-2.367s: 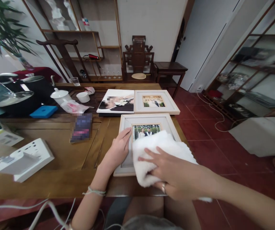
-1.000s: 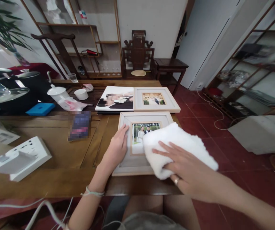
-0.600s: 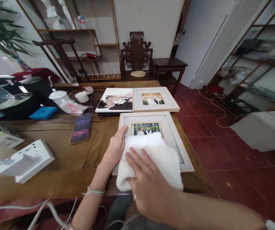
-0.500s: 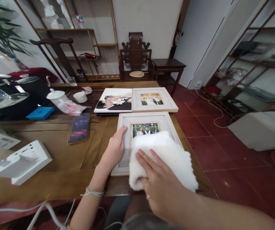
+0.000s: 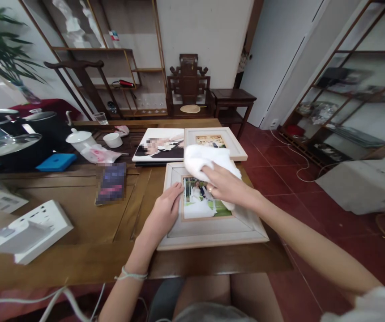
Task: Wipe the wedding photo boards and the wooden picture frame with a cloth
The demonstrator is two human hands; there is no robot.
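A pale picture frame [image 5: 212,235] lies face up on the wooden table [image 5: 88,250], with a wedding photo [image 5: 197,210] in its middle. My left hand [image 5: 165,208] rests on the frame's left border, its fingers laid flat and close together. Bunched under my right hand [image 5: 226,183] is a white towel [image 5: 209,156], gripped by curled fingers with a ring. The towel covers the frame's upper right part and reaches over the lower edge of a second framed photo [image 5: 239,145] behind it.
Left of the second frame lies a photo panel [image 5: 159,134]. Farther left are a blurred dark item [image 5: 112,183], a blue box [image 5: 56,162], a white cup [image 5: 113,140], a lidded pot [image 5: 14,147] and a white power strip [image 5: 41,232]. The table's right edge is close to the frame.
My right hand has moved the towel away from me, from the frame's lower right to its upper part, uncovering most of the photo. My left hand has slid slightly inward on the border.
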